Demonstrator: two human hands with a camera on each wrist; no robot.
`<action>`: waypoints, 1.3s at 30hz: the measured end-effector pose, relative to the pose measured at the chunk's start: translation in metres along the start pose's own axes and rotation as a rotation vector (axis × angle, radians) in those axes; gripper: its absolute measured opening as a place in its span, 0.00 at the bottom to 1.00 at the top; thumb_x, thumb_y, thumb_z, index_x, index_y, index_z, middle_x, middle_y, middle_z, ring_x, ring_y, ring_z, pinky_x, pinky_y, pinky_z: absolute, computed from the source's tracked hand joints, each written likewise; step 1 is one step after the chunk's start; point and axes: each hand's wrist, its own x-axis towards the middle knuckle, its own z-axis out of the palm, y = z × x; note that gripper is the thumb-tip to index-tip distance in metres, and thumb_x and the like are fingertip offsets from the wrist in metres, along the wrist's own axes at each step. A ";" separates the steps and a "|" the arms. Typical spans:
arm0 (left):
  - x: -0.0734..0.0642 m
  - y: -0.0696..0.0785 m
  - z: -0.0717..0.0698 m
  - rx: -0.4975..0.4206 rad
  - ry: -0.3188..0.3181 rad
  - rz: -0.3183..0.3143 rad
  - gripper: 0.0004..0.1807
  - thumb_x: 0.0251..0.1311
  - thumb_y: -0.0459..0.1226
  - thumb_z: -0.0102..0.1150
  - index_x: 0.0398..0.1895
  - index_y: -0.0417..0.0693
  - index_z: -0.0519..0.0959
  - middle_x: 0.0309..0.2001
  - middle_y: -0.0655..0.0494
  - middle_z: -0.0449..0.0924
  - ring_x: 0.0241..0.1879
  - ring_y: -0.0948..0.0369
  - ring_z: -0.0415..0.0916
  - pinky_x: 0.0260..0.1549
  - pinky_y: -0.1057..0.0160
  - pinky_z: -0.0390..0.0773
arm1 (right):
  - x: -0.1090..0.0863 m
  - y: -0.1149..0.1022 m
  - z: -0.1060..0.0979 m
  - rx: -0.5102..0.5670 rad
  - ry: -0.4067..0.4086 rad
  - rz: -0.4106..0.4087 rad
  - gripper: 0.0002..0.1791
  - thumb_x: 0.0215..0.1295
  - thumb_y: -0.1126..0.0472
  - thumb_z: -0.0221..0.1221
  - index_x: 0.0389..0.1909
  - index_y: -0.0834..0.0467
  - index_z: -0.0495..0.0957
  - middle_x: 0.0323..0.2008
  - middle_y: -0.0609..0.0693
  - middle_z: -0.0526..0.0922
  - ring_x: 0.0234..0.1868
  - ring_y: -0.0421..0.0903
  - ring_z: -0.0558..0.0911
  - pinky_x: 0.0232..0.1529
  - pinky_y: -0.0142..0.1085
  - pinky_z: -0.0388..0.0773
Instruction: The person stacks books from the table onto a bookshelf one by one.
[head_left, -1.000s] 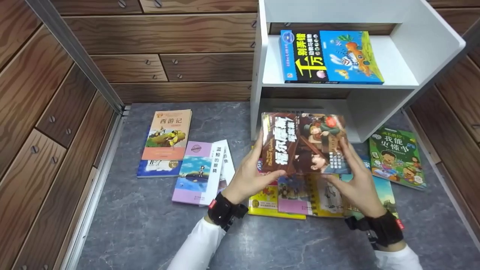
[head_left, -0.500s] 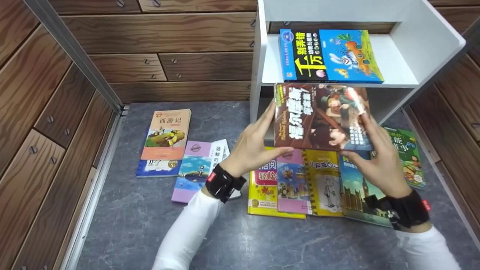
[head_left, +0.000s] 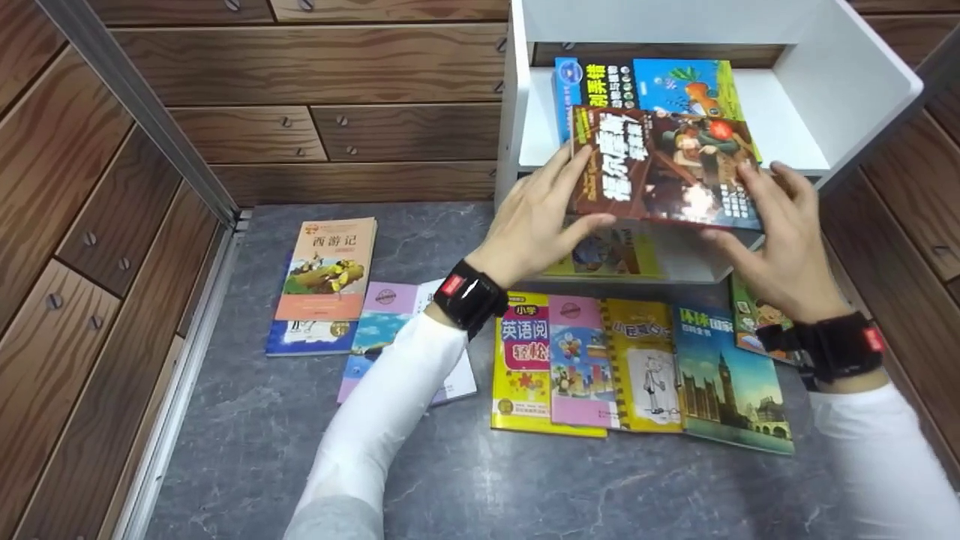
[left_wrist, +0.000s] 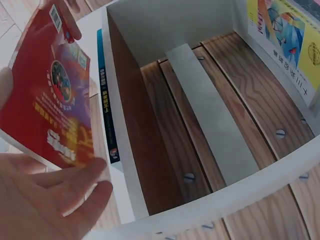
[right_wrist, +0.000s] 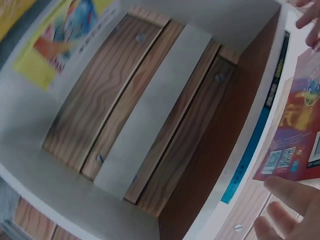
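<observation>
A brown comic-style book (head_left: 637,169) is held level in both hands, in front of the white shelf's upper level. My left hand (head_left: 534,214) grips its left edge, thumb at the near edge. At the right edge my right hand (head_left: 784,244) pinches it between thumb and fingers. The book partly hides blue picture books (head_left: 671,79) lying on the upper board. Both wrist views show the red back cover (left_wrist: 55,95) of the held book beside the shelf's board, with fingers of the left hand (left_wrist: 55,200) and right hand (right_wrist: 290,205) at its edges.
The white shelf unit (head_left: 862,97) stands at the back right; a yellow-edged book (head_left: 611,251) lies in its lower compartment. Several books, including a yellow one (head_left: 521,390) and a green-blue one (head_left: 731,390), lie on the grey floor (head_left: 480,487). More books (head_left: 326,270) lie at left.
Both hands have carried the brown book up and slightly right, from before the lower compartment to the upper shelf. It now overlaps the blue books in view.
</observation>
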 end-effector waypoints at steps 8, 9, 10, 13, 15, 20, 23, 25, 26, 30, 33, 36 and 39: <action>0.014 0.001 0.008 0.120 0.021 -0.073 0.43 0.72 0.64 0.46 0.83 0.52 0.58 0.78 0.44 0.62 0.75 0.51 0.63 0.74 0.54 0.63 | 0.015 0.009 -0.004 -0.093 -0.081 0.051 0.52 0.65 0.27 0.60 0.78 0.58 0.64 0.70 0.69 0.72 0.79 0.62 0.53 0.78 0.65 0.47; 0.015 0.001 0.010 0.129 0.032 -0.070 0.43 0.73 0.63 0.47 0.82 0.52 0.59 0.77 0.44 0.63 0.75 0.51 0.64 0.73 0.53 0.66 | 0.015 0.009 -0.004 -0.095 -0.086 0.060 0.51 0.66 0.28 0.61 0.79 0.58 0.63 0.70 0.69 0.72 0.79 0.62 0.53 0.78 0.66 0.46; 0.015 0.000 0.011 0.139 0.045 -0.066 0.42 0.73 0.63 0.47 0.82 0.52 0.59 0.76 0.44 0.64 0.74 0.51 0.65 0.71 0.53 0.68 | 0.016 0.010 -0.004 -0.096 -0.087 0.066 0.50 0.66 0.29 0.61 0.79 0.57 0.63 0.71 0.69 0.71 0.79 0.62 0.54 0.78 0.66 0.46; 0.019 -0.003 0.013 0.164 0.053 -0.060 0.42 0.73 0.64 0.46 0.82 0.52 0.60 0.74 0.44 0.65 0.71 0.52 0.67 0.66 0.55 0.73 | 0.018 0.012 -0.002 -0.096 -0.088 0.075 0.49 0.66 0.31 0.62 0.79 0.56 0.63 0.71 0.68 0.71 0.79 0.62 0.54 0.78 0.65 0.45; 0.022 -0.005 0.013 0.181 0.053 -0.057 0.42 0.72 0.65 0.46 0.82 0.53 0.60 0.73 0.45 0.65 0.70 0.53 0.68 0.63 0.57 0.76 | 0.019 0.015 -0.001 -0.094 -0.090 0.083 0.49 0.66 0.32 0.63 0.79 0.57 0.63 0.72 0.68 0.70 0.79 0.63 0.55 0.78 0.64 0.45; 0.029 -0.009 0.015 0.210 0.069 -0.063 0.42 0.71 0.66 0.46 0.80 0.56 0.63 0.69 0.50 0.67 0.62 0.57 0.71 0.46 0.64 0.80 | 0.023 0.022 0.001 -0.080 -0.105 0.117 0.49 0.66 0.35 0.65 0.80 0.57 0.62 0.74 0.68 0.65 0.77 0.66 0.55 0.78 0.66 0.45; 0.034 -0.010 0.015 0.222 0.078 -0.082 0.42 0.70 0.67 0.46 0.79 0.57 0.65 0.63 0.54 0.69 0.53 0.61 0.72 0.33 0.68 0.77 | 0.027 0.025 0.001 -0.073 -0.122 0.140 0.49 0.66 0.34 0.64 0.79 0.56 0.62 0.77 0.67 0.61 0.77 0.67 0.54 0.77 0.68 0.44; 0.035 -0.009 0.014 0.232 0.078 -0.094 0.42 0.69 0.68 0.46 0.79 0.58 0.67 0.58 0.55 0.69 0.47 0.62 0.70 0.26 0.69 0.73 | 0.030 0.026 0.001 -0.072 -0.138 0.159 0.49 0.66 0.33 0.64 0.79 0.55 0.63 0.79 0.65 0.58 0.77 0.68 0.54 0.77 0.68 0.41; 0.036 -0.009 0.013 0.239 0.074 -0.099 0.42 0.69 0.68 0.46 0.79 0.58 0.67 0.55 0.55 0.69 0.44 0.63 0.69 0.24 0.69 0.71 | 0.031 0.027 0.001 -0.074 -0.145 0.169 0.48 0.66 0.32 0.63 0.79 0.55 0.63 0.79 0.64 0.57 0.77 0.68 0.54 0.77 0.69 0.40; 0.038 -0.009 0.009 0.282 0.062 -0.099 0.40 0.71 0.67 0.46 0.78 0.57 0.69 0.50 0.55 0.68 0.40 0.63 0.66 0.22 0.68 0.69 | 0.036 0.031 0.001 -0.080 -0.152 0.208 0.48 0.66 0.31 0.63 0.79 0.53 0.64 0.81 0.62 0.56 0.77 0.68 0.53 0.77 0.68 0.36; 0.039 -0.010 0.007 0.305 0.062 -0.092 0.35 0.74 0.63 0.48 0.75 0.57 0.72 0.49 0.55 0.69 0.40 0.62 0.68 0.23 0.66 0.72 | 0.040 0.033 0.002 -0.074 -0.141 0.226 0.48 0.65 0.31 0.63 0.79 0.51 0.64 0.80 0.61 0.57 0.77 0.66 0.53 0.77 0.66 0.39; 0.040 -0.012 0.007 0.311 0.075 -0.083 0.29 0.76 0.59 0.49 0.72 0.57 0.75 0.48 0.56 0.71 0.41 0.62 0.72 0.24 0.65 0.74 | 0.044 0.036 0.004 -0.049 -0.125 0.246 0.47 0.65 0.33 0.65 0.79 0.50 0.65 0.78 0.62 0.58 0.76 0.64 0.53 0.76 0.65 0.42; 0.040 -0.013 0.007 0.311 0.100 -0.083 0.26 0.76 0.56 0.51 0.70 0.57 0.77 0.48 0.57 0.73 0.43 0.62 0.75 0.23 0.66 0.75 | 0.048 0.038 0.006 -0.018 -0.113 0.263 0.46 0.64 0.35 0.67 0.79 0.48 0.66 0.75 0.63 0.59 0.74 0.62 0.54 0.74 0.63 0.45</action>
